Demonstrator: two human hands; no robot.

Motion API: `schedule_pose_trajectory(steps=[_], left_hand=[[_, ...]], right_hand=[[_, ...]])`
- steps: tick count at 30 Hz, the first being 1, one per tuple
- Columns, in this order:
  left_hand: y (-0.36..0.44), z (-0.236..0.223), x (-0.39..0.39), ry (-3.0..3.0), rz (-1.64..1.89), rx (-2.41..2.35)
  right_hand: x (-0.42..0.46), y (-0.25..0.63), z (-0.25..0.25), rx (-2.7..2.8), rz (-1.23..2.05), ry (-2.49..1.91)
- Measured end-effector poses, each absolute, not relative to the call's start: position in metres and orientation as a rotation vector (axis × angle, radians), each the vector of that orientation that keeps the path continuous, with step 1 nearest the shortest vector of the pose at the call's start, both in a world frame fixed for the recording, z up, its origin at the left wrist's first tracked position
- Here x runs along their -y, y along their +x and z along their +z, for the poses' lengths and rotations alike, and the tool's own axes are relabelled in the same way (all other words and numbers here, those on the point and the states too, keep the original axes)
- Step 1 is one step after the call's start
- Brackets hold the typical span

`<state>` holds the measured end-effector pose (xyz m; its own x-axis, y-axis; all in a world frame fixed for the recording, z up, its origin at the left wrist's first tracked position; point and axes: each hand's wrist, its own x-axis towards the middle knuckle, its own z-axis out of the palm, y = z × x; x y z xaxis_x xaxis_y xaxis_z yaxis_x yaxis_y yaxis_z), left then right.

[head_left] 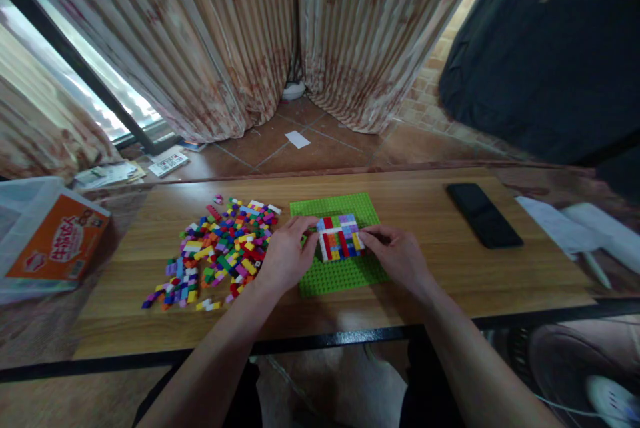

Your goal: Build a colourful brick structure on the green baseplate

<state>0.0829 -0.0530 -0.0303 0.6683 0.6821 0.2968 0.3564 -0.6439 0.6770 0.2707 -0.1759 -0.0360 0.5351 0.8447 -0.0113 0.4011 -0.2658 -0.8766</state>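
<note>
Two hands worked close around a patchwork of coloured toy bricks [336, 239], which lay over the middle of a green studded plate [345, 280] on the wooden tabletop [415, 189]. The main risk, as I judged it, was uneven pressure: a harder push from one side could have skewed the patchwork or popped an edge brick loose. A yellow brick [357, 241] near the right fingertips seemed the likeliest to be knocked. The loose pile of bricks [225, 248] sat so near the left hand [290, 251] that a careless sweep of the wrist could have scattered some (the phone [485, 215], at least, was well out of reach of that).

Both forearms came in from the near edge and angled inward, backs of the hands mostly upward. The left thumb and fingers were partly closed, a narrow gap between them, at the patchwork's left edge. The right hand [400, 258] was bent inward, its fingertips close together at the right edge. Whether either pinched a separate brick, I could not tell.
</note>
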Motion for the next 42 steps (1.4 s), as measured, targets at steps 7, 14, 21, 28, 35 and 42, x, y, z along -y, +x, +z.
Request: schedule_pose_trajectory(steps=[7, 14, 21, 28, 35, 42], left_hand=[[0.082, -0.032, 0.054, 2.301, 0.688, -0.808], [0.082, -0.032, 0.055, 2.289, 0.701, -0.781], [0.068, -0.03, 0.037, 2.343, 0.778, -0.877], [0.05, -0.025, 0.01, 2.434, 0.773, -1.106], [0.047, -0.026, 0.001, 2.559, 0.622, -1.108], [0.044, -0.016, 0.009, 2.589, 0.346, -0.892]], right_hand=[[0.174, 0.271, -0.033, 0.998, 0.633, -1.952], [0.174, 0.268, -0.03, 1.115, 0.577, -2.026], [0.177, 0.273, -0.034, 1.159, 0.575, -2.017], [0.171, 0.277, -0.041, 1.008, 0.584, -2.054], [0.173, 0.274, -0.036, 1.139, 0.44, -2.113], [0.173, 0.271, -0.033, 1.159, 0.388, -2.144]])
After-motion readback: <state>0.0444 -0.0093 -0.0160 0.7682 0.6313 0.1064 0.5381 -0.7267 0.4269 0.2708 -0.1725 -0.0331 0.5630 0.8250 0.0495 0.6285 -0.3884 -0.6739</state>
